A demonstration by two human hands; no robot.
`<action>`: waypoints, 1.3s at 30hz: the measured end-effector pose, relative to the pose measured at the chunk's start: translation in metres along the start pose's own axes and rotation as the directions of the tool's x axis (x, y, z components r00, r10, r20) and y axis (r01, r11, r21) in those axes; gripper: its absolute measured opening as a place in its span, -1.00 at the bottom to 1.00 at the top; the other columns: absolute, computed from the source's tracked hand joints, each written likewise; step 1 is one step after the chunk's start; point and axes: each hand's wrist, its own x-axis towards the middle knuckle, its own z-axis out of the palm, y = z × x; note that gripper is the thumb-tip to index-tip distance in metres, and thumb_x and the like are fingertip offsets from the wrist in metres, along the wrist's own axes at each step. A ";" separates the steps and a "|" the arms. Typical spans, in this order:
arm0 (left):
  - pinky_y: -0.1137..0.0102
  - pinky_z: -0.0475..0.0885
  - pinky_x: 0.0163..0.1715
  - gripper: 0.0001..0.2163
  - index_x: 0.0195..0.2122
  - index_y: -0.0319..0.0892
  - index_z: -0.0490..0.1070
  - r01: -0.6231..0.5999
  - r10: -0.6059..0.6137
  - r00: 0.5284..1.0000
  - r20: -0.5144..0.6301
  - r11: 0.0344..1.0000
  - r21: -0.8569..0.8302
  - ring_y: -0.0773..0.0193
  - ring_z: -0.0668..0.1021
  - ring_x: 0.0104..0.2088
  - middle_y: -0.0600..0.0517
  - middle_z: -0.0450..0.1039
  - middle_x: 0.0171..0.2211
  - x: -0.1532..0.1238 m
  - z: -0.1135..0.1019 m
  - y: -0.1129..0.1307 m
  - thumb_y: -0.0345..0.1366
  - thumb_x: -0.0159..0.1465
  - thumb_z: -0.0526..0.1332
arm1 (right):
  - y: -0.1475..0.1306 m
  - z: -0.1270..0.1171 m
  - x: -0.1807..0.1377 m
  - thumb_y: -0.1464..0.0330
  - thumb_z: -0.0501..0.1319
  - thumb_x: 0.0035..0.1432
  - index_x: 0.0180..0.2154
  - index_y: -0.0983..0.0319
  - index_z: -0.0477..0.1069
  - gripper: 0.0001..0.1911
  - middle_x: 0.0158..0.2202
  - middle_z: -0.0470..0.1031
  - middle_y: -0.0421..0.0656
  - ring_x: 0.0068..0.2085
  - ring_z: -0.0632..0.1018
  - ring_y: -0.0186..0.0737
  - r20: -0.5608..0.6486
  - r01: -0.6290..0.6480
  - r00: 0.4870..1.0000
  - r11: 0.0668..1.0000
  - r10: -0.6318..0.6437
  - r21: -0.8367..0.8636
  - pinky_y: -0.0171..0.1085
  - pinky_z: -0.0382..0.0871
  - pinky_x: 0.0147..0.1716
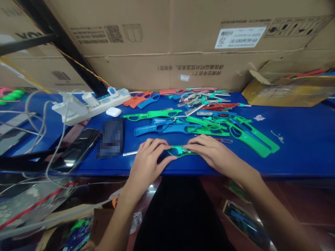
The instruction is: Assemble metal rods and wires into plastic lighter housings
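Near the front edge of the blue table lies a green long-necked lighter [180, 152], its inner parts showing and its metal tube pointing left. My left hand [149, 157] grips it around the trigger loop, thumb below and fingers above. On its right part, the fingers of my right hand [209, 150] are closed over the handle, hiding much of it. Just behind my hands lie blue lighter shells [167, 128] and green lighter shells [251, 134]. A clear screwdriver handle or tube [223, 140] lies by my right hand.
Metal tubes with wires [201, 99] are heaped at the back. Orange shells [138, 100] lie beside a power strip [104, 104]. Left are a phone [78, 150], a dark pouch [111, 137] and a white earbud case [113, 112]. An opened carton [288, 90] stands back right.
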 end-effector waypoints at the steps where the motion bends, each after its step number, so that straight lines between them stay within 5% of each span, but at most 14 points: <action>1: 0.18 0.34 -0.08 -0.76 -0.05 -0.11 0.50 -0.001 0.001 1.000 0.000 1.000 -0.001 0.11 0.48 -0.07 -0.01 0.54 -0.04 0.000 0.000 0.000 -0.10 0.36 0.31 | 0.002 -0.001 0.000 0.56 0.06 0.38 0.13 0.16 0.50 -0.58 0.03 0.56 -0.05 0.01 0.55 -0.12 0.010 0.010 1.000 1.000 -0.010 0.011 -0.12 0.50 0.00; 14: 0.18 0.36 -0.07 -0.75 -0.09 -0.11 0.50 0.022 -0.022 1.000 0.002 1.000 -0.004 0.11 0.49 -0.07 -0.01 0.54 -0.06 0.000 -0.001 0.003 -0.06 0.37 0.29 | 0.001 0.002 -0.002 0.63 0.01 0.35 0.08 0.23 0.49 -0.57 0.02 0.50 0.00 0.03 0.50 -0.08 0.046 0.027 0.999 0.999 -0.026 -0.021 -0.08 0.51 -0.02; 22: 0.19 0.34 -0.08 -0.77 -0.08 -0.10 0.51 0.005 -0.005 1.000 -0.015 1.000 0.004 0.12 0.49 -0.08 -0.01 0.54 -0.06 0.000 0.000 0.004 -0.09 0.37 0.30 | -0.003 0.006 -0.004 0.60 0.04 0.34 0.06 0.25 0.53 -0.59 0.01 0.55 0.02 0.00 0.54 -0.08 -0.035 0.028 0.999 0.999 -0.029 -0.017 -0.05 0.54 -0.02; 29: 0.17 0.35 0.01 -0.62 0.15 -0.09 0.39 0.087 -0.086 0.996 0.020 0.994 -0.063 0.11 0.50 0.00 -0.02 0.55 0.01 -0.005 -0.009 -0.001 -0.10 0.36 0.32 | 0.002 0.011 -0.006 0.49 0.06 0.43 0.06 0.14 0.53 -0.65 0.02 0.56 -0.04 0.03 0.55 -0.14 -0.101 -0.009 0.995 0.993 0.022 0.119 -0.07 0.54 0.00; 39: 0.21 0.37 -0.06 -0.85 -0.05 -0.07 0.53 0.042 -0.043 0.999 -0.006 0.993 -0.113 0.15 0.57 -0.08 0.01 0.62 -0.10 -0.008 -0.021 -0.019 -0.26 0.48 0.18 | -0.001 0.014 -0.007 0.35 0.15 0.44 -0.02 0.15 0.54 -0.79 0.07 0.57 -0.08 0.09 0.52 -0.12 -0.103 0.017 0.995 0.997 -0.009 0.081 0.00 0.45 0.10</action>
